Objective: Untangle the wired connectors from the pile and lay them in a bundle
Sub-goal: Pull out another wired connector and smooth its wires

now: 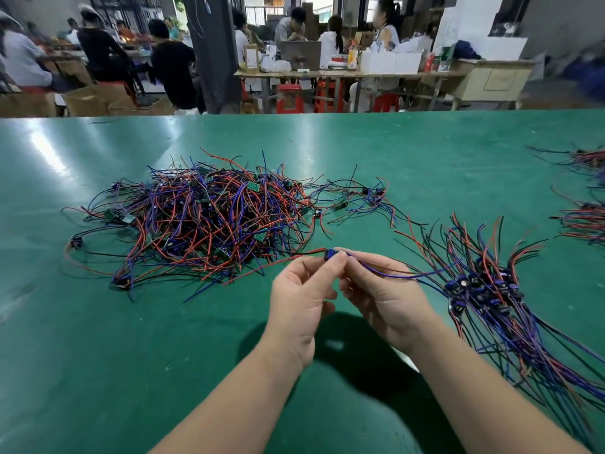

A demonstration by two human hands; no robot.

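Note:
A tangled pile (pixel 209 221) of red, blue and black wires with small dark connectors and green boards lies on the green table (pixel 131 339), left of centre. A sorted bundle (pixel 491 290) lies at the right, its connectors clustered together. My left hand (pixel 301 303) and my right hand (pixel 379 296) meet above the table between pile and bundle. Both pinch one small blue connector (pixel 330 253) at the fingertips. Its red and black wires trail left toward the pile. Its blue wire runs right toward the bundle.
More wire bundles (pixel 586 221) lie at the table's far right edge. Beyond the table's far edge, people sit at workbenches with boxes, red stools and a dark pillar.

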